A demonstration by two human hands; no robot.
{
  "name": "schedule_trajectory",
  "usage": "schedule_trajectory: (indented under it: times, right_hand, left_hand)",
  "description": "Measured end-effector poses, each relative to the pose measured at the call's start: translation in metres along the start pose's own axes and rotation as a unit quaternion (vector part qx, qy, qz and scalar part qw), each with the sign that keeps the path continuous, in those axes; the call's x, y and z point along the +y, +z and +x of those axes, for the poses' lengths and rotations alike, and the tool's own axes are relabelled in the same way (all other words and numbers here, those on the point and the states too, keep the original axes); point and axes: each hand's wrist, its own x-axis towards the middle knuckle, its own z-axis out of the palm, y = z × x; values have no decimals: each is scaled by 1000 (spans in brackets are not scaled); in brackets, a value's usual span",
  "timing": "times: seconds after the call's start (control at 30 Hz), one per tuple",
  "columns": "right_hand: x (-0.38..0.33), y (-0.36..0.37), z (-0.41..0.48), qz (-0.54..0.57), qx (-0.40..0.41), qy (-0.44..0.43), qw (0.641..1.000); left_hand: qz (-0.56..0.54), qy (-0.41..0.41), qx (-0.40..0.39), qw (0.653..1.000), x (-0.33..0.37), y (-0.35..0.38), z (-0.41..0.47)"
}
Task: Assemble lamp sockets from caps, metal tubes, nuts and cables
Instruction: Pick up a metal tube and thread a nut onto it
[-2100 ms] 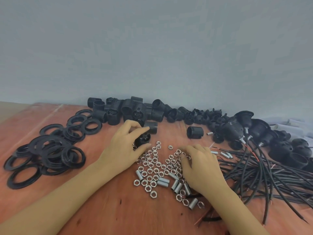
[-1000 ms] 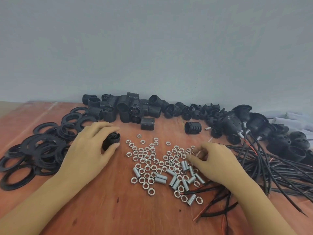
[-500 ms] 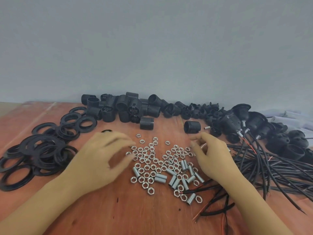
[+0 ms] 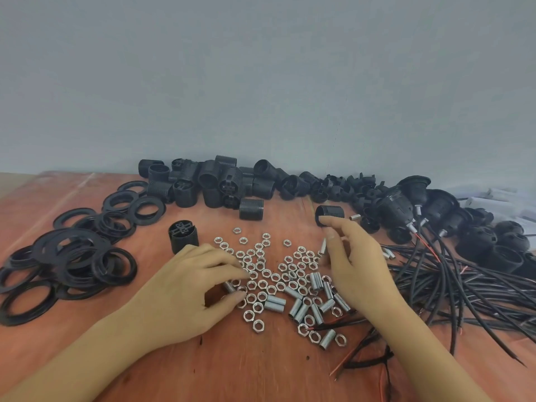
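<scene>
**Counter (image 4: 261,367), items as they are lying**

- Left hand (image 4: 188,291): you are reaching it palm down into the near edge of the nuts (image 4: 262,284). The fingers are curling, and thumb and forefinger are closing around a nut or a short tube. I cannot tell whether anything is actually gripped yet.
- Right hand (image 4: 359,271): you are pinching one metal tube (image 4: 322,247) between thumb and fingers, clear of the pile, with the other fingers loosely bent.
- Held tube, long axis: it is standing close to upright, leaning slightly.
- Socket body (image 4: 183,237): it is standing upright with its terminal end up, just beyond your left hand and a little to its left. It is well apart from your right hand.
- Key relation: the nuts are lying between your two hands. The socket body is sitting on the left side, so your left hand is the nearer one to fetch it, while the tube is waiting in your right.
- Threaded sleeve (image 4: 329,214): it is lying on its side just past your right fingertips.
- Loose tubes (image 4: 301,309): these are lying flat among the nuts, pointing every way.
- Rings (image 4: 72,262): a pile is overlapping at far left.
- Cables (image 4: 464,294): a bundle is trailing off to the right.
- Black parts (image 4: 220,181): a heap is sitting along the wall.
</scene>
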Motion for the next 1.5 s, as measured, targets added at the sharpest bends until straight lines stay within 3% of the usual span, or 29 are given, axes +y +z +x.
schedule_trajectory:
  times: [0.13, 0.37, 0.6, 0.77, 1.0, 1.1, 1.23, 1.33, 1.5]
  right_hand:
    - [-12, 13, -8, 125, -48, 85, 987]
    - [-18, 25, -13, 156, -64, 91, 981]
    - [-23, 30, -15, 214, -59, 99, 970]
    - [-26, 33, -18, 218, -56, 92, 970]
    - [-29, 34, -20, 213, -35, 61, 974]
    - [-31, 34, -22, 224, -16, 38, 974]
    - [-35, 30, -24, 310, -60, 54, 947]
    - [-35, 29, -26, 329, -116, 57, 935]
    - [-35, 31, -27, 331, -127, 36, 934]
  left_hand:
    - [14, -53, 25, 998, 9, 5, 3]
    - [-21, -169, 30, 985, 21, 11, 10]
    - [25, -248, 3, 968, 29, 11, 22]
    - [-4, -244, 16, 970, 31, 13, 23]
    - [-10, -160, 81, 984, 31, 19, 20]
    - [-122, -168, 136, 969, 33, 17, 20]
    - [-307, -184, 201, 912, 34, 14, 17]
    - [-423, -196, 202, 862, 31, 10, 16]
    - [-479, -170, 172, 844, 27, 7, 15]
